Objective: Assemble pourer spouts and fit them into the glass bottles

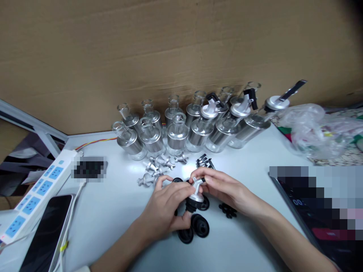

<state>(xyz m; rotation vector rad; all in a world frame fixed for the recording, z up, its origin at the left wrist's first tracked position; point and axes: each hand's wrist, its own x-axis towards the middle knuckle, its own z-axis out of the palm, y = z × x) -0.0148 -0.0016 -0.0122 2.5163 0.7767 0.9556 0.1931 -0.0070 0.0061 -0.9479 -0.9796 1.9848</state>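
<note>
Indeed, I see one silver pourer top (196, 197) held above the white table (113, 211).
The left hand (167, 204) grips its base; the right hand's (227, 187) fingertips pinch the small black lever (202, 180) at its spout, which could drop among rubber stoppers (201, 225) if pushed crookedly.

Reaching in from the near side with the left forearm (121, 243) off the left and the right forearm (292, 236) off the right, both bare and meeting mid-scene. Pinching with the left hand (166, 206), thumb tucked nearer and fingers curled over farther back. Also got the right hand (228, 189) snugged up beside it, pointing left, thumb and fingertips drawn in close.
</note>
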